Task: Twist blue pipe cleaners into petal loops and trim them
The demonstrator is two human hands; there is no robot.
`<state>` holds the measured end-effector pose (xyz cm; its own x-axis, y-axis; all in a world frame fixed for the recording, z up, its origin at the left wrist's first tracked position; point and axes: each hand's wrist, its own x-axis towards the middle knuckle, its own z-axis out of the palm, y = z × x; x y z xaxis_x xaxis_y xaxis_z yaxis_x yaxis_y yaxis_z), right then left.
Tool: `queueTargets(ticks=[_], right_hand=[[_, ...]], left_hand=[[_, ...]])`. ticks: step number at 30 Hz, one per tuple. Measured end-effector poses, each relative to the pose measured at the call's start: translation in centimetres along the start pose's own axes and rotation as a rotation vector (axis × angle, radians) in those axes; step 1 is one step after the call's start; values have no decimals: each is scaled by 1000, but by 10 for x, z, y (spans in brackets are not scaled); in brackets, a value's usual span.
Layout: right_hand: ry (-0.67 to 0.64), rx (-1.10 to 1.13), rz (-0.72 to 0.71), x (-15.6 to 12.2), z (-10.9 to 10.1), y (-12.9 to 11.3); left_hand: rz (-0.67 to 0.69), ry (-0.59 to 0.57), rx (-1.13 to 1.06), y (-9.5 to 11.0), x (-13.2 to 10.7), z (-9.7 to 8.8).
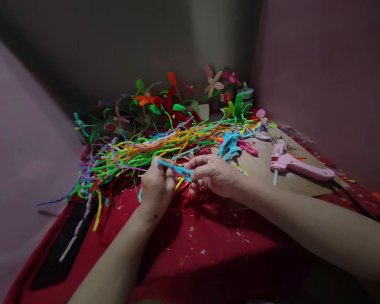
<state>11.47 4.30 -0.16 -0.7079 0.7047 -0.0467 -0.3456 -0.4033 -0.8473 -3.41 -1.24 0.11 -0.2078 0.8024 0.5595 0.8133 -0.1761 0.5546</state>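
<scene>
Between my two hands is a bent blue pipe cleaner (176, 168). My left hand (158, 183) is closed around its left part, thumb along the top. The fingertips of my right hand (213, 174) pinch its right end, where it looks looped. Just behind my hands lies a wide heap of loose pipe cleaners (145, 148) in green, orange, purple and other colours. Beyond my right hand, a bunch of shaped blue pipe-cleaner pieces (229, 145) rests on a flat brown board (299, 185), with pink pieces (247, 146) beside it.
A pink glue gun (304, 166) lies on the board at right, its cord trailing off. Finished pipe-cleaner flowers (213, 83) stand at the back near a lidded jar (245, 92). A black flat object (58, 253) lies at left on the red cloth (215, 249), which carries small scraps.
</scene>
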Motion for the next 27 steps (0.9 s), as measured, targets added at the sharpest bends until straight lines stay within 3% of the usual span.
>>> queueTargets(ticks=[5, 8, 13, 16, 22, 27], right_hand=[[-6, 90, 52, -1, -3, -6], [11, 99, 46, 0, -6, -7], [82, 76, -71, 6, -10, -4], [115, 73, -122, 8, -12, -4], [185, 48, -91, 8, -11, -7], [273, -19, -115, 7, -10, -10]], left_hand=[[134, 60, 159, -8, 8, -4], [118, -69, 90, -6, 12, -12], [-138, -432, -268, 5, 17, -25], [-245, -581, -379, 9, 19, -28], [-459, -742, -580, 0, 22, -33], [-529, -754, -763, -12, 25, -44]])
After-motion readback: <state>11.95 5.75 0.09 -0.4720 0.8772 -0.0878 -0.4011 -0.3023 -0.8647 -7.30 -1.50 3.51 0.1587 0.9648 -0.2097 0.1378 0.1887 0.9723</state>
